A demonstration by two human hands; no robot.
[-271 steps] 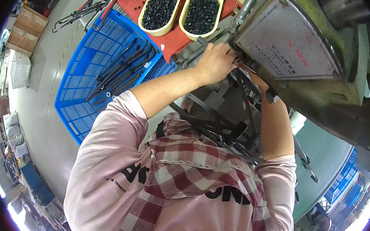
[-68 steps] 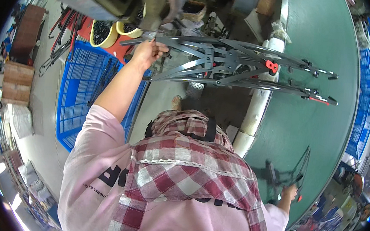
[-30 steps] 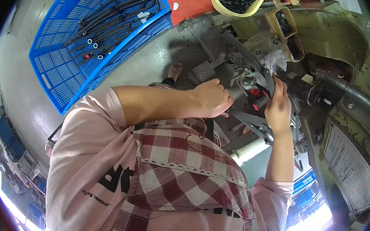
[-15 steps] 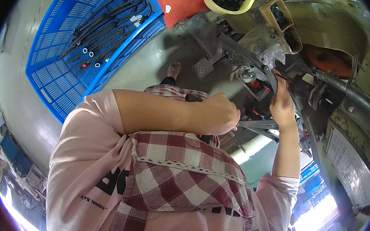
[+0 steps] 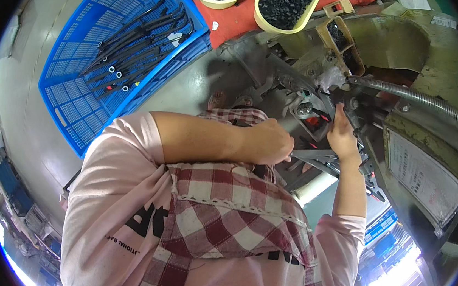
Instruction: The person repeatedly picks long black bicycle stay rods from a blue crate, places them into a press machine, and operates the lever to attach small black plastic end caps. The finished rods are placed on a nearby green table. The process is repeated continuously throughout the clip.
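Observation:
My left hand [image 5: 274, 142] is closed in a fist in front of the apron. What its fingers hold is hidden behind the knuckles. Just beyond it, flat grey metal bars [image 5: 322, 156] run toward my right forearm; whether the fist grips one cannot be seen. Further right, my right hand [image 5: 343, 136] reaches up to the metal machine [image 5: 376, 105], its fingers bent together at a dark metal part. That part is mostly covered by the hand. Close to its fingertips lie a clear plastic bag [image 5: 331, 78] and a small tray [image 5: 313, 123] with red and black items.
A blue crate [image 5: 60, 91] at the left holds several black bent rods [image 5: 139, 43]. Two yellow tubs [image 5: 256, 5] of small black parts stand on red cloth [image 5: 226, 28]. A ribbed metal hose [image 5: 426, 98] crosses the machine beside a wooden box [image 5: 352, 64].
The whole view has shifted, so the crate and tubs sit lower. At my right hand, the grey lever-like bar that stood by the fingers no longer shows clearly. My left fist stays closed.

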